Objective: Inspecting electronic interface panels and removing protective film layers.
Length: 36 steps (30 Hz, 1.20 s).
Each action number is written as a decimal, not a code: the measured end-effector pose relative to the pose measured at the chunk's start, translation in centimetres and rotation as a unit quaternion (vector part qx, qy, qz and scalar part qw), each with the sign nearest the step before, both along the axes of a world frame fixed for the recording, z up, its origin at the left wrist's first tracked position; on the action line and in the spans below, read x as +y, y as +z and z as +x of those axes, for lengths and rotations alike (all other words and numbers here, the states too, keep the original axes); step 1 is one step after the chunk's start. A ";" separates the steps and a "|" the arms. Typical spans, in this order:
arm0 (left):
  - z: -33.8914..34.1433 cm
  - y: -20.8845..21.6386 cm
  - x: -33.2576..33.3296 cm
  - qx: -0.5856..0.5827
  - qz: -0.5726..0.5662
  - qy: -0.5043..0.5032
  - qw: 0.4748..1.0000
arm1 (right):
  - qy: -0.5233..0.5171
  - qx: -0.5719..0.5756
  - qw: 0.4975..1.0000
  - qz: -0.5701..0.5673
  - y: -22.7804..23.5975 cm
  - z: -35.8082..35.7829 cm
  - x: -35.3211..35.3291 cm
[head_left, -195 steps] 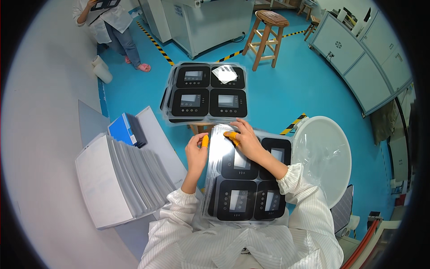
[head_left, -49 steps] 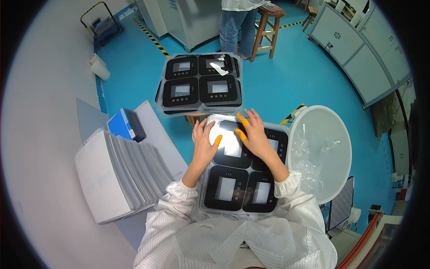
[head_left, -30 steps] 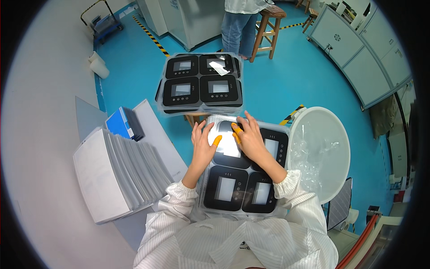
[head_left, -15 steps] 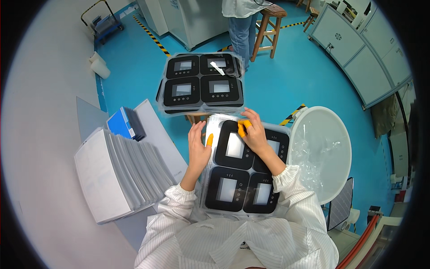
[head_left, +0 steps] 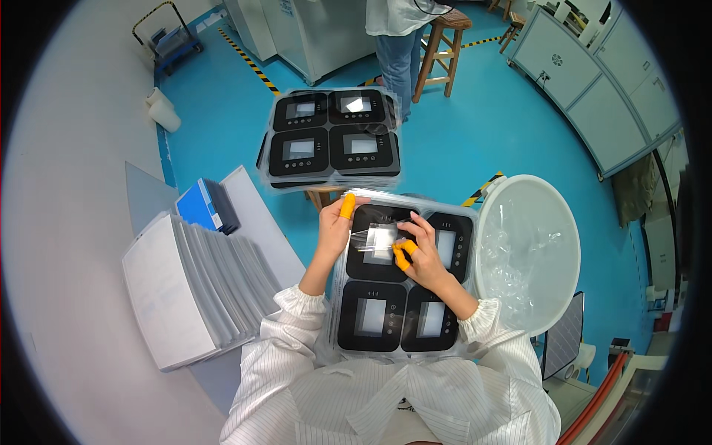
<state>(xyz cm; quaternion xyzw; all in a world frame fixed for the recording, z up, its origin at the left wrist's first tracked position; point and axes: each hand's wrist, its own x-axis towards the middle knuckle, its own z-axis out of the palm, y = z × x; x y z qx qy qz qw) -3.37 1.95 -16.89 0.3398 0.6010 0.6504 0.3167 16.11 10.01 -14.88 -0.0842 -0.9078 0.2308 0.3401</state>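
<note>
Nearest, sheets (head_left: 403, 291): piled beneath both hands; the top one could skew if the film drags it.
Right hand (head_left: 420, 256): thumb and forefinger seem to pinch a film (head_left: 374, 239), which might tear if tugged unevenly.
Film: just left of that pinch, over the upper-left panel (head_left: 363, 269).
Left hand (head_left: 335, 226): at the pile's upper-left corner; whether gripping, I cannot tell.
Tub (head_left: 555, 285): right of the right hand.
Second pile (head_left: 334, 141): beyond both hands.

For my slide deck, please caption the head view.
Right hand pinching clear film over stacked black-panelled sheets, left hand at their far left corner.
</note>
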 end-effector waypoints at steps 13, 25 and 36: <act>0.1 3.5 1.1 -0.307 0.030 -0.023 0.951 | -0.031 -0.005 0.999 0.038 4.8 -1.3 1.2; -12.4 8.6 -0.2 -0.163 -0.023 0.263 0.951 | 0.143 -0.086 0.897 -0.410 7.3 11.5 2.9; -26.8 2.3 -1.4 -0.516 0.292 0.164 0.788 | -0.574 0.296 0.745 -0.166 -10.1 49.1 14.9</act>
